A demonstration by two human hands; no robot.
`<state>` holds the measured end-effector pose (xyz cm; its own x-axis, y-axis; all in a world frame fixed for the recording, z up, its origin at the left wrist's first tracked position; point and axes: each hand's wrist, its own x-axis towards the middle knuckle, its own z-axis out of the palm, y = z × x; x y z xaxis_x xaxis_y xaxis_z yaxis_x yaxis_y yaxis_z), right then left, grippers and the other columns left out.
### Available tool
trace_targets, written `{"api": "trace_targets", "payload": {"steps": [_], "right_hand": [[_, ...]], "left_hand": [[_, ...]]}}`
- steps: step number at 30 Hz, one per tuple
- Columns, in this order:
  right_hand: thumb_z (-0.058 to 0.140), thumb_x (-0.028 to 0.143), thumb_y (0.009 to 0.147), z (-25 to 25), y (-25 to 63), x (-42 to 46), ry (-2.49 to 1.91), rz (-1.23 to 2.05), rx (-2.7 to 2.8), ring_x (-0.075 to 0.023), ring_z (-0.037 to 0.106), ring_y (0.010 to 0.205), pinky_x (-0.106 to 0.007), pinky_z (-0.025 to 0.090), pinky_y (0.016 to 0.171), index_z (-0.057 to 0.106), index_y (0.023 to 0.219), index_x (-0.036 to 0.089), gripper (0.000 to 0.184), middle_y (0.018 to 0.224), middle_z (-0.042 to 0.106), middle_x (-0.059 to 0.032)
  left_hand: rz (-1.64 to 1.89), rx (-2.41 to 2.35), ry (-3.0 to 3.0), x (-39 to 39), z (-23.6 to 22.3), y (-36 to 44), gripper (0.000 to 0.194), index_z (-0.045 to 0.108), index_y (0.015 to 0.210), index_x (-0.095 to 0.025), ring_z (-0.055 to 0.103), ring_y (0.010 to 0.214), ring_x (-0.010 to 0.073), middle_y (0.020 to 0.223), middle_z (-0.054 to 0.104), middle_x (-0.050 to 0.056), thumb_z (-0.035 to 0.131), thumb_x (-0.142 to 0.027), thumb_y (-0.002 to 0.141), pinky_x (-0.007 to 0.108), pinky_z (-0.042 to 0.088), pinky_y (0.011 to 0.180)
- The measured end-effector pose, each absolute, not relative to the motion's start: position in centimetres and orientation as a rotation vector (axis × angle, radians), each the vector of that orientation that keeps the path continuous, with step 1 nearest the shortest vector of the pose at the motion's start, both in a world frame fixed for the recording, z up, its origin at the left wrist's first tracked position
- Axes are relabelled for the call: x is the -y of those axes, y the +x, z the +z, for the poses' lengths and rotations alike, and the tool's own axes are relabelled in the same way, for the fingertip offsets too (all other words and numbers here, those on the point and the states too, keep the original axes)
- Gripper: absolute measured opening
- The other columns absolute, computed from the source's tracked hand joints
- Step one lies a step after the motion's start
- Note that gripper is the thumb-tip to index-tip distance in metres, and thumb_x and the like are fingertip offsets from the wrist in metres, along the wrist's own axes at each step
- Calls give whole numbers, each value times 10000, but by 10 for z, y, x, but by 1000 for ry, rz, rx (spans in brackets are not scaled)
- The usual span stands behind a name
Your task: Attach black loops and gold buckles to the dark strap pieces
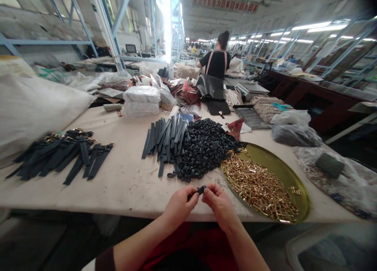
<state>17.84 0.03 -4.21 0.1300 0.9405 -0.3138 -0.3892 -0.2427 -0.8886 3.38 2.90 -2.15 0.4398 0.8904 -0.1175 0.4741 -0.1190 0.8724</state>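
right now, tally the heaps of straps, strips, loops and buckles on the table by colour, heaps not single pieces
Dark: 3 heaps (gold-fitted straps, plain strips, small loops)
Gold: 1 heap (buckles on the round tray)
Total: 4 heaps

The dark strips (167,139) and small loops (203,149) look like smooth leather or leather-like plastic with a low satin sheen, while the buckles (257,186) are glossy gold-toned metal on a smooth, shiny yellowish tray (284,173). The pale counter (126,184) looks matt and cloth-like; clear, crinkled plastic film wraps the white bundle (141,101).
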Motion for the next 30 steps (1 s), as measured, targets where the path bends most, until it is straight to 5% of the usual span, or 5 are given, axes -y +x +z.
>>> {"api": "trace_targets", "payload": {"steps": [9, 12, 15, 23, 30], "right_hand": [[673, 371, 653, -40, 179, 14, -1285, 1441, 776, -78, 474, 557, -226, 376, 583, 565, 788, 163, 271, 630, 544, 38], [682, 375, 637, -41, 178, 19, -1250, 1490, 615, -72, 449, 552, -219, 370, 565, 561, 791, 168, 285, 655, 531, 36], [669, 374, 644, -40, 173, 23, -1236, 1508, 600, -81, 443, 552, -224, 376, 570, 557, 774, 175, 263, 624, 515, 41], [573, 497, 708, -29, 162, 34, -1181, 1520, 622, -101, 486, 586, -245, 403, 588, 550, 767, 176, 327, 656, 551, 14], [665, 382, 671, -32, 154, 40, -978, 1821, 352, -49, 401, 511, -191, 351, 507, 552, 860, 190, 293, 672, 513, 43]], "left_hand": [[454, -1124, 1854, -24, -15, 33, 252, 551, 670, -164, 449, 553, 109, 562, 494, -29, 382, -288, 810, 216, 287, 516], [476, -1064, 1802, -22, -13, 31, 195, 559, 892, -158, 502, 662, 129, 727, 581, 3, 421, -229, 774, 224, 351, 609], [447, -963, 1688, -21, -13, 25, 346, 441, 1097, -147, 521, 670, 123, 777, 594, 8, 420, -170, 753, 222, 378, 617], [456, -1010, 1587, -19, -13, 18, 250, 442, 1032, -156, 536, 635, 117, 692, 576, -17, 414, -233, 795, 218, 396, 602], [384, -1111, 1734, -14, -4, 16, 299, 460, 1034, -169, 546, 666, 144, 712, 602, -7, 475, -332, 784, 231, 380, 605]]}}
